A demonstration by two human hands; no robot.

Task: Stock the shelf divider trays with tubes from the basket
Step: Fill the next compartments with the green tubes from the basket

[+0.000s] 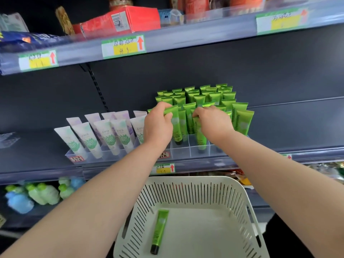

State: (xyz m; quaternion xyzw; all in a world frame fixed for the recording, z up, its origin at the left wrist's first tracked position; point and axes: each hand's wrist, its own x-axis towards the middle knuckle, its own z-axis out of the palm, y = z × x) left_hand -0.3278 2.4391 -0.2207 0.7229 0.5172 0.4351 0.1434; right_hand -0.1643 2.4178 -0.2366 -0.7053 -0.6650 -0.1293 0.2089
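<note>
A clear divider tray (184, 150) on the middle shelf holds many upright green tubes (216, 96), caps down. My left hand (158, 125) pinches the flat top of a green tube (176, 127) standing in a front slot. My right hand (212, 121) grips the top of another green tube (201, 138) one slot to the right. Below the shelf is a white slotted basket (186, 192) with one green tube (160, 231) lying on its floor.
A second clear tray (74, 155) to the left holds white and lilac tubes (109, 136). The upper shelf (167, 41) carries boxes and price tags. Green and blue bottles (37, 194) stand on the lower shelf at left.
</note>
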